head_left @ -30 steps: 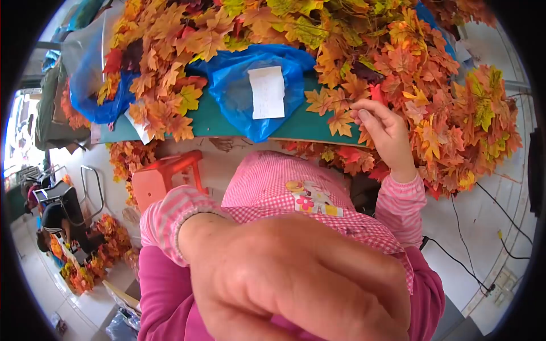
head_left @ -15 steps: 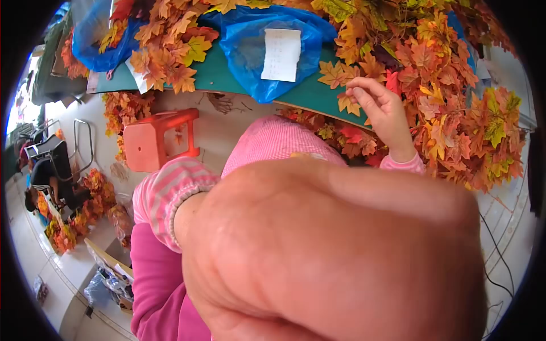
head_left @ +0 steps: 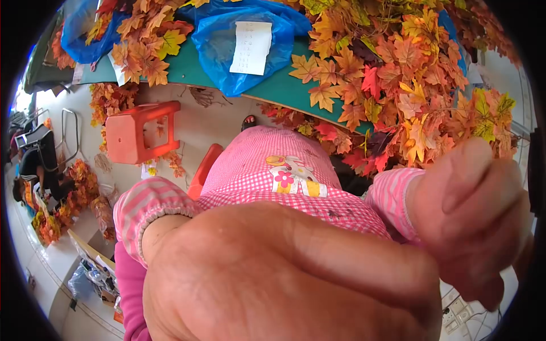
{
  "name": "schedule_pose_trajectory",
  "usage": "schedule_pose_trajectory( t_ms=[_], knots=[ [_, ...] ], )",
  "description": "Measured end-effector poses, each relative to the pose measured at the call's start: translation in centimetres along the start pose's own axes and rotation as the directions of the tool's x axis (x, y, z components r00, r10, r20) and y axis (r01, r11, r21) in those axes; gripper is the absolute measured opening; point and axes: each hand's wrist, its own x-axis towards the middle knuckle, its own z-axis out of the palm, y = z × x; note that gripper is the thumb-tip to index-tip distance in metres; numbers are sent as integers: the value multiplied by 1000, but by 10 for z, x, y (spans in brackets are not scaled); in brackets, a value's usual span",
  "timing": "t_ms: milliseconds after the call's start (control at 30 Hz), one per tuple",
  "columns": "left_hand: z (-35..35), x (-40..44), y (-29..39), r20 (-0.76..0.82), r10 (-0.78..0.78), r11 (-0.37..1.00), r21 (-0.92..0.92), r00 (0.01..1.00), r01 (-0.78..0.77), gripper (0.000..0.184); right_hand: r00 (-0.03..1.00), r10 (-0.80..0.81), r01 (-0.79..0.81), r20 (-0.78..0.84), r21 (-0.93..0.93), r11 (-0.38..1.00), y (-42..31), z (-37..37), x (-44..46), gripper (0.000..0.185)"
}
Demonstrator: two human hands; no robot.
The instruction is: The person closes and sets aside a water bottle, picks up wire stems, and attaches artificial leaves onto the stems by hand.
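Observation:
My left hand (head_left: 273, 267) fills the lower middle, very close to the camera. I see its back and a bent index finger; the other fingertips curl away out of sight, so anything in them is hidden. My right hand (head_left: 472, 219) is raised at the right, also close to the lens, blurred, with its fingers bent. Whether it holds anything does not show. Both wrists have pink striped cuffs. Beyond the right hand, orange and yellow artificial maple leaves (head_left: 409, 85) are heaped on a green table (head_left: 199, 65). A paper with writing (head_left: 251, 48) lies on a blue plastic bag (head_left: 219, 74).
A red plastic stool (head_left: 133, 133) stands on the floor left of my checked apron (head_left: 267, 162). Another blue bag (head_left: 85, 42) sits at the table's left. Farther left are a person in dark clothes (head_left: 45, 179), more leaf bundles (head_left: 82, 187) and a box of odds and ends (head_left: 94, 273).
My right hand has left the leaves by the table edge and come up near the camera. My left hand has shifted left and down, uncovering more of the apron. The view has moved slightly.

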Motion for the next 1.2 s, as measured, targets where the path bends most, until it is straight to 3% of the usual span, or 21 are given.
schedule_pose_trajectory(
  t_ms=[100, 333, 633, 933, 1200],
  knots=[
    [5, 0, -3, -2, 5, 999, 35, 1000, -5, 15, 999, -33, 27, 38, 154, 988, -6, 4, 11, 14],
    [18, -2, -10, -7, 28, 994, 104, 1000, -27, 14, 985, -26, 12, 173, 80, 997, -19, -8, 7, 16],
    [44, -7, -14, 35, 0, 933, 360, 999, -13, 14, 949, -26, 18, 316, 26, 999, -39, -33, 7, 17],
    [57, -17, -18, 100, -46, 613, 788, 994, -51, 13, 927, -21, 27, 374, -10, 1000, -56, -53, -1, 20],
    [51, -24, -21, 119, -70, 403, 912, 990, -81, 13, 925, -17, 37, 380, -45, 998, -66, -65, -11, 22]
  ],
)
